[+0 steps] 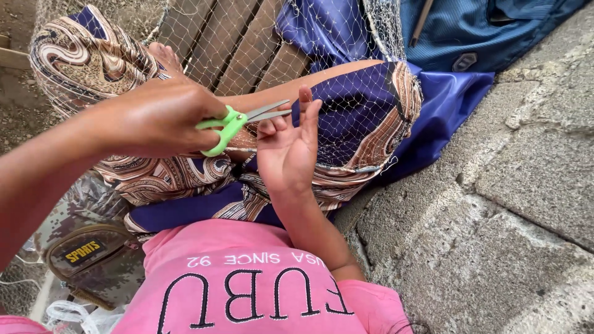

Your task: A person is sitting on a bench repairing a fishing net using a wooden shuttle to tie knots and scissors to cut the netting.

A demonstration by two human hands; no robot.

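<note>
My left hand (154, 117) has its grip closed through the green handles of the scissors (238, 120), the blades a little apart and pointing right, their tips almost at the fingers of my right hand (288, 145). That right hand is palm up with its grip narrow, fingertips pinching up a bit of the thin net (365, 105) that lies draped over my lap and the patterned wrap (359, 124). What worries me most is how close the blade tips sit to my own fingers: a small slip would nick skin instead of thread. The mesh is so fine (I can hardly pick out single strands against the cloth) that I could just as easily cut the wrong strand or snip the wrap beneath it. If my pinch loosens, the strand would go slack and slide off the blades. As for containers, a camouflage pouch (93, 256) with a yellow label lies near left beside me, closed as far as I can tell, so I cannot see what is inside; a blue bag (476, 31) sits far right against the concrete blocks (495, 204), its contents hidden too.
</note>
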